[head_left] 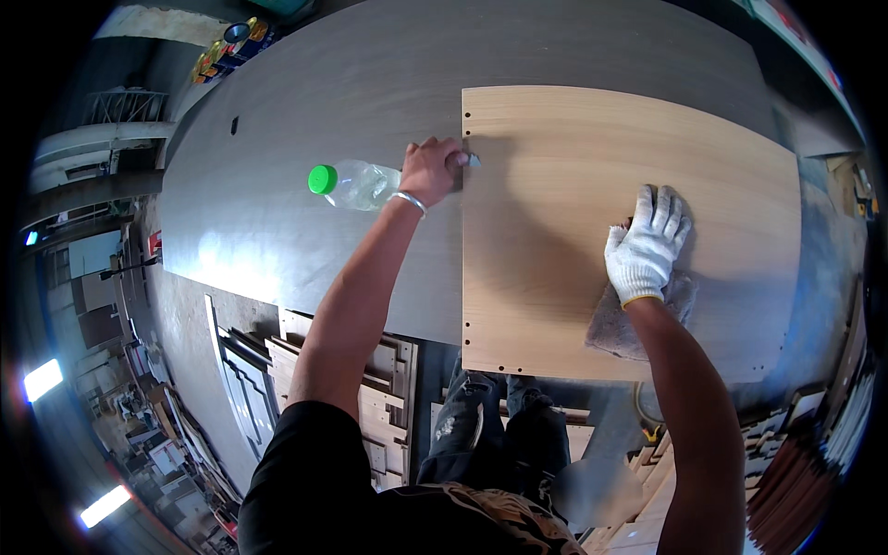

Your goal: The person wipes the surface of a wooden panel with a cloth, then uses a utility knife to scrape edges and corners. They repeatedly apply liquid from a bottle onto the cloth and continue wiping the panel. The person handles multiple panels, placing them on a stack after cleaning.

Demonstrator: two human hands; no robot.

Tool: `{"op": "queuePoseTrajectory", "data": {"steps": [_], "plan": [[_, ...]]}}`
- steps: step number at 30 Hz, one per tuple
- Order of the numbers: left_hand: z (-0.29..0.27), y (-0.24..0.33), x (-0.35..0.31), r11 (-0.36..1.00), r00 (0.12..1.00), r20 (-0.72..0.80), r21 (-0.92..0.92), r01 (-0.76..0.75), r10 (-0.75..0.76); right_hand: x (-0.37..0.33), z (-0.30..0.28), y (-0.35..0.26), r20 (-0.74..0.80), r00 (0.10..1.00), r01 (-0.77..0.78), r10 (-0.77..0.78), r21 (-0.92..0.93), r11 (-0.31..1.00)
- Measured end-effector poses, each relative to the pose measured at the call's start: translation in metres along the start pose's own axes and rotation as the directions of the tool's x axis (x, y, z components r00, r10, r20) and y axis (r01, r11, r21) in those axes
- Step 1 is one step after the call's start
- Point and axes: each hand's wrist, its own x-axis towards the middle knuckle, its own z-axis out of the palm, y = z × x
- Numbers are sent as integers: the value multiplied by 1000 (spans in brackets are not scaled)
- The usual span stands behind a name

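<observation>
A pale wood-grain board (546, 120) with small dark holes along its edges lies on a large grey tabletop (370, 102). At the board's left edge is my bare left hand (431, 170), a bracelet on its wrist. Its fingers are closed on a small pale piece (474, 160) that pokes out over the board; its kind I cannot make out. A clear plastic bottle (361, 185) with a green cap lies beside this hand, its far end hidden behind it. My right hand (649, 242), in a white knitted glove, rests flat with fingers stretched out. A grey-brown cloth (615, 324) sits partly beneath its heel.
Cans (227, 51) stand beyond the table's far left edge. Below the near edge, several cut panels (384, 416) are stacked on the left, with more wood pieces (647, 490) on the right. A small dark object (234, 125) is on the grey top.
</observation>
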Motion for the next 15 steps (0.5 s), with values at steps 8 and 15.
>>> {"op": "queuePoseTrajectory", "data": {"steps": [8,15], "plan": [[-9,-2,8,997,987,-152,-31,-64,59,0,11,-4,-58,998,35,-36,-21,999],[9,18,-93,986,984,-103,-67,-151,144,-2,13,6,-137,989,60,-64,-36,998]]}}
